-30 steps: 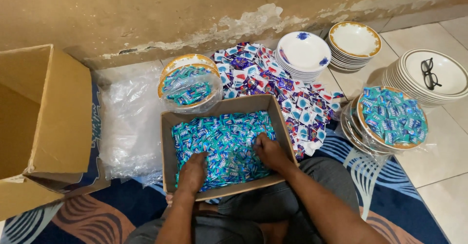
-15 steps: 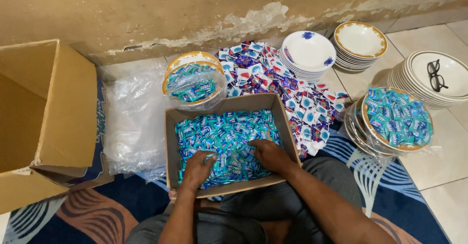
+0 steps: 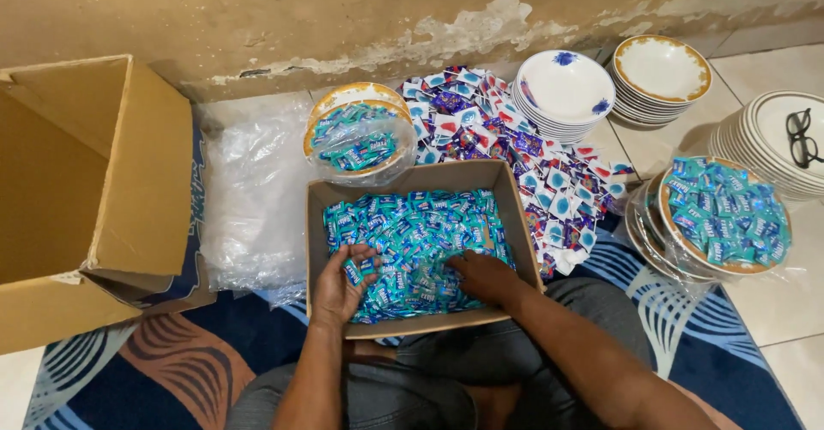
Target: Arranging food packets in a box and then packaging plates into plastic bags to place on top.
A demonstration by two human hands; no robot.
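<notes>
1. A large open brown cardboard carton (image 3: 86,190) lies at far left, crumpled clear plastic bags (image 3: 253,198) beside it.
2. The left hand (image 3: 342,282) has its fingers curled around a few small blue-wrapped sweets (image 3: 356,269).
3. The right hand (image 3: 482,275) lies palm-down, fingers buried (grip hidden), inside the shallow cardboard tray (image 3: 524,224).
4. A wrapped plate of sweets (image 3: 725,215) sits at right.

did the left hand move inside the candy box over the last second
Yes. The left hand has curled palm-up, cupping blue candies, edging slightly toward the box's left wall; before, it lay flat on them.
</notes>
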